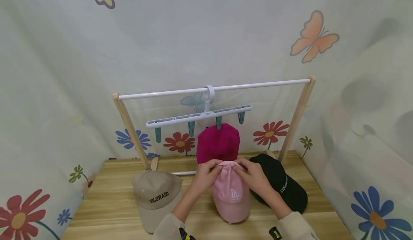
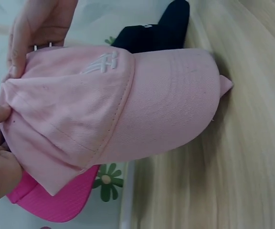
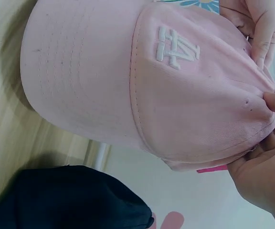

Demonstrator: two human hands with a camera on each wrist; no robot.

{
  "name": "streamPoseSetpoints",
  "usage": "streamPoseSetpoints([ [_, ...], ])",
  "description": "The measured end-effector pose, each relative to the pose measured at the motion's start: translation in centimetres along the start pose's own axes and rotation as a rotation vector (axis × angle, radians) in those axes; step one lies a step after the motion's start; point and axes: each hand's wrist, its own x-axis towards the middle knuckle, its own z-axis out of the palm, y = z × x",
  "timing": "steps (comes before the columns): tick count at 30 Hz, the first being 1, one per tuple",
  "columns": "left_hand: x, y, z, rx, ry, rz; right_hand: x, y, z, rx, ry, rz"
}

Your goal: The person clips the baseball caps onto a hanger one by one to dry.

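Pink LA baseball cap point(image 1: 231, 202) pinched at its crown by two hands

The cap is upright in front of the person, near the middle of the wooden tabletop point(image 1: 109, 200), with its brim pointing downward. I cannot tell whether the brim touches the wood. The left hand point(image 1: 205, 174) and the right hand point(image 1: 255, 177) both grasp the top of the crown, with thumbs on the front side. The cloth puckers between them; probably this two-sided pinch gathers the fabric into a narrow edge and keeps the cap level. White embroidery on its front reads "LA".

Behind it, a magenta cap point(image 1: 217, 143) seems to hang from a green clip point(image 1: 218, 122), which would explain why it stays up behind the hands. I see no writing on it. The white clip hanger point(image 1: 200, 116) hooks over the white rail point(image 1: 264, 85), presumably so that its clips can face downward.

On the left side lies a beige cap point(image 1: 157, 190) with dark "COLORADO" lettering. On the right side lies a black cap point(image 1: 269, 173); its pale letters begin like "COLO", but the rest is unclear. Both perhaps are set aside to leave the middle for working.
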Motion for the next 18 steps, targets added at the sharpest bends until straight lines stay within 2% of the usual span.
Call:
streamPoseSetpoints([
  [8,0.3,0.8,-1.0,-0.022,0.006,-0.002,0.3,-0.8,-0.1,0.029,0.004,0.004],
  [18,-0.1,1.2,-1.8,-0.007,0.038,-0.054,0.6,-1.3,0.3,0.076,-0.004,0.009],
])
